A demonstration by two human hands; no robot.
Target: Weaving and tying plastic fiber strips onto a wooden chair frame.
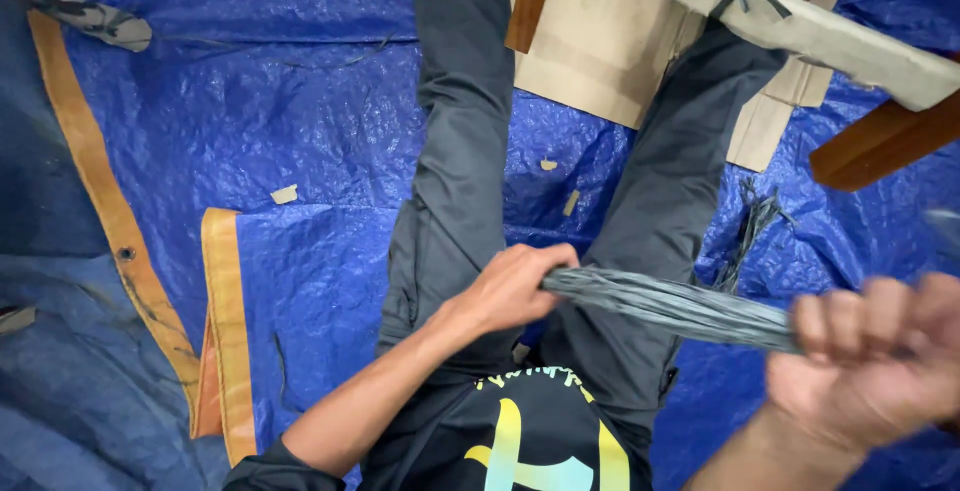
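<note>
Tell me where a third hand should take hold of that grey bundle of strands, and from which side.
Grip the grey bundle at its bare middle, coming down from above. It runs taut and nearly level between the left hand and the right hand, which cover both ends, and the trouser legs lie beneath.

I seem to be in a makeshift packing or workshop spot: a crinkled blue tarpaulin (300, 121) with an orange hem covers the floor, torn cardboard scraps (285, 194) lie about, and wooden furniture legs (880, 141) stand wrapped in cardboard tied with grey cord.
</note>
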